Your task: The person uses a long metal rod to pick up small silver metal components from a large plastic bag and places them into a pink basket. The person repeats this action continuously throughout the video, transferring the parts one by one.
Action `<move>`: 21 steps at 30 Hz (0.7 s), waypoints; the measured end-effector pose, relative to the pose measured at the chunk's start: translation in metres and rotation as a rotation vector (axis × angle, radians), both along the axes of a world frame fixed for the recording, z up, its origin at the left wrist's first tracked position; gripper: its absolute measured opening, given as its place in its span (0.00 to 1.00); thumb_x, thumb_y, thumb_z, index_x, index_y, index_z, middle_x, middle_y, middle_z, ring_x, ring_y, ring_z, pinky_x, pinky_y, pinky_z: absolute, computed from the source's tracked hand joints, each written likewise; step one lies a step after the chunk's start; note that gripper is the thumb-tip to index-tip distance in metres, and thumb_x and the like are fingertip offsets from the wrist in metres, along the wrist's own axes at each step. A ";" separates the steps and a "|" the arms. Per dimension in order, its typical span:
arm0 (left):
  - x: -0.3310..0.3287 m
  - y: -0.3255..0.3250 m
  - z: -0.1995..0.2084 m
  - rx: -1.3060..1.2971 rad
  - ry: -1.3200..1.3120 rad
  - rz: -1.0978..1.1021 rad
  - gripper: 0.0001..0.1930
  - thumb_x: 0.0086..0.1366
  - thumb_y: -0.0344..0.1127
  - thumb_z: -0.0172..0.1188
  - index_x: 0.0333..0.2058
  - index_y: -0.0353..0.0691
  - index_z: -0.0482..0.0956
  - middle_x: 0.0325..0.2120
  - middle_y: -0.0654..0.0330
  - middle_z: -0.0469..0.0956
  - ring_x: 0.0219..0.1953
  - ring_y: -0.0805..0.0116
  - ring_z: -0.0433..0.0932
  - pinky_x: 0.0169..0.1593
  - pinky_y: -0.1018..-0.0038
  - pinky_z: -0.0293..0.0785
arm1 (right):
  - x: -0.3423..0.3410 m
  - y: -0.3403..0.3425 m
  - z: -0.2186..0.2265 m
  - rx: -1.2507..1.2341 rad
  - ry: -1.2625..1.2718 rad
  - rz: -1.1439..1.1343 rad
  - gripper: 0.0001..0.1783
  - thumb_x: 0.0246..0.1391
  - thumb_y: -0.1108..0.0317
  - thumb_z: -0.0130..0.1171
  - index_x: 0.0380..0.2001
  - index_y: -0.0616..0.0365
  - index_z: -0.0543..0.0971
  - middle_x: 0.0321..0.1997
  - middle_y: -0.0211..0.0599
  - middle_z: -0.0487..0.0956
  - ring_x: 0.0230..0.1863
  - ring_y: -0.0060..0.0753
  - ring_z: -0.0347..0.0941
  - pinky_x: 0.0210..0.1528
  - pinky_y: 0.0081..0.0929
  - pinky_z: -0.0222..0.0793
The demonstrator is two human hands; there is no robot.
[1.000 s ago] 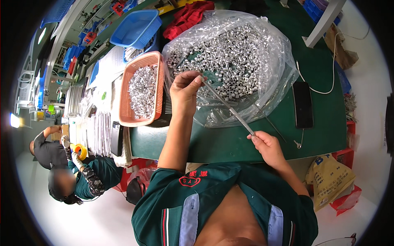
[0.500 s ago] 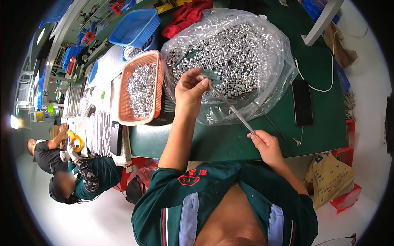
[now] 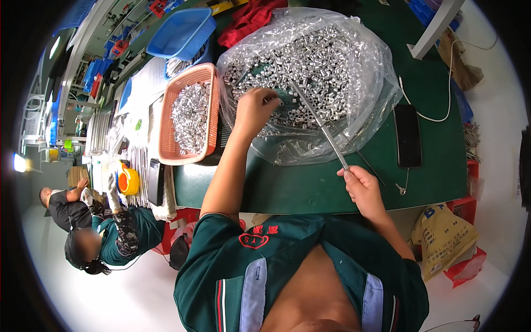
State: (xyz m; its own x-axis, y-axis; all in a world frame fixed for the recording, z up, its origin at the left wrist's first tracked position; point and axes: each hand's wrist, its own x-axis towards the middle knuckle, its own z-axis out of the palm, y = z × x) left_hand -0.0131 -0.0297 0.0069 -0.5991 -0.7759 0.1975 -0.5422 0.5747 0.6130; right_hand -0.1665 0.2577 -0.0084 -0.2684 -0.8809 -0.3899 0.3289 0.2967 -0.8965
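Since the earlier frames, the left hand has been kept on the heap of small silver metal sleeves, while the thin metal rod has been swung so that its far tip now lies over the heap instead of near the edge of the bag. The right hand is closed around the near end of the rod, at the near right of the green table. The rod is slanted from that hand up and to the left, its far end over the sleeves just to the right of the left hand. The fingers of the left hand are bent down onto the sleeves; whether a sleeve is pinched between them cannot be told. The two hands are held well apart.

The sleeves are spread on an open clear plastic bag in the middle of the table. Just to the left of the bag an orange plastic basket with more silver parts is seen, and a blue basket lies farther off, to the far left. A black phone with a white cable is placed to the right of the bag. At the near left another person in a green top is seated beside a long bench.
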 end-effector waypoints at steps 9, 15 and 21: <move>-0.006 -0.015 -0.020 0.296 0.206 -0.070 0.09 0.57 0.32 0.63 0.35 0.35 0.81 0.30 0.57 0.80 0.32 0.65 0.77 0.39 0.73 0.71 | -0.002 0.000 0.001 0.022 0.025 0.016 0.11 0.64 0.66 0.51 0.39 0.62 0.78 0.20 0.18 0.62 0.21 0.10 0.55 0.22 0.13 0.51; 0.015 -0.017 -0.017 1.335 1.079 -0.369 0.07 0.63 0.30 0.58 0.39 0.34 0.78 0.31 0.58 0.77 0.32 0.72 0.74 0.39 0.74 0.72 | 0.001 0.000 -0.001 0.008 0.093 0.073 0.10 0.63 0.67 0.52 0.38 0.62 0.78 0.20 0.18 0.63 0.22 0.11 0.55 0.24 0.14 0.53; 0.019 -0.009 -0.008 1.225 0.964 -0.285 0.07 0.62 0.29 0.60 0.38 0.33 0.79 0.29 0.60 0.77 0.31 0.72 0.74 0.38 0.75 0.72 | 0.002 -0.002 -0.001 0.009 0.155 0.107 0.10 0.62 0.67 0.52 0.38 0.63 0.78 0.19 0.18 0.62 0.22 0.11 0.55 0.24 0.15 0.53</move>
